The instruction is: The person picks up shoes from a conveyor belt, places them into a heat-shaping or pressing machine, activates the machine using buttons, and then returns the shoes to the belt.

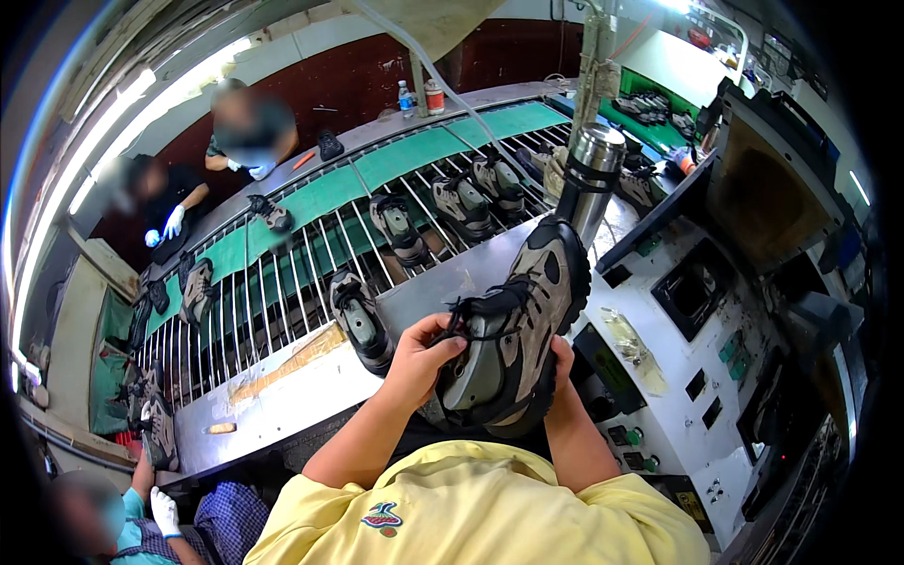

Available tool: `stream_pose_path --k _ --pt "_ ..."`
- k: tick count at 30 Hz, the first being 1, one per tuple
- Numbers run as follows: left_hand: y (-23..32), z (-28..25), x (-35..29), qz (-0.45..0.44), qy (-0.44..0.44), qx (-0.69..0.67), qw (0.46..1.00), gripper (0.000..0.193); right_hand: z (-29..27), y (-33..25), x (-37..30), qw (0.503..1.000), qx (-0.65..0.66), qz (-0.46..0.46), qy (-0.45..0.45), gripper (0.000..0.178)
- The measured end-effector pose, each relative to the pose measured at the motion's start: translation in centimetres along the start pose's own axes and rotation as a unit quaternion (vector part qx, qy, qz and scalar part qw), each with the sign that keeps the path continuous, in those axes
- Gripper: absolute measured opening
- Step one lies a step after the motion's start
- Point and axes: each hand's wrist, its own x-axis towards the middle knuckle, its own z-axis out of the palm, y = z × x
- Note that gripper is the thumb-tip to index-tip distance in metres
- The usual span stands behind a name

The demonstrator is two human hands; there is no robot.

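Note:
Between my hands is a grey-brown and black lace-up shoe [532, 311], tilted with its toe pointing up and away. A grey-green shoe last [468, 375] fills its opening. My left hand [426, 356] pinches the black laces and tongue at the collar. My right hand [562, 363] grips the right side of the shoe by the sole; most of its fingers are hidden behind the shoe. Just left of my left hand, another shoe [360, 318] with a last inside stands on the metal ledge.
Several lasted shoes [461, 204] lie on the barred conveyor [273, 311] with green matting. A steel flask [591, 174] stands beyond the held shoe. To the right is a white machine panel [650, 330]. Co-workers with white gloves are at the far left and lower left.

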Motion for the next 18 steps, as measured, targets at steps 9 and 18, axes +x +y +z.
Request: stream_pose_path --k 9,18 --pt "-0.9 1.8 0.4 0.16 -0.074 0.18 0.968 0.014 -0.8 -2.5 -2.8 0.999 -0.02 0.033 0.021 0.069" --pt "-1.3 1.3 0.0 0.26 -0.173 0.354 0.881 0.045 0.8 -1.9 -3.2 0.999 0.034 -0.023 0.017 0.067"
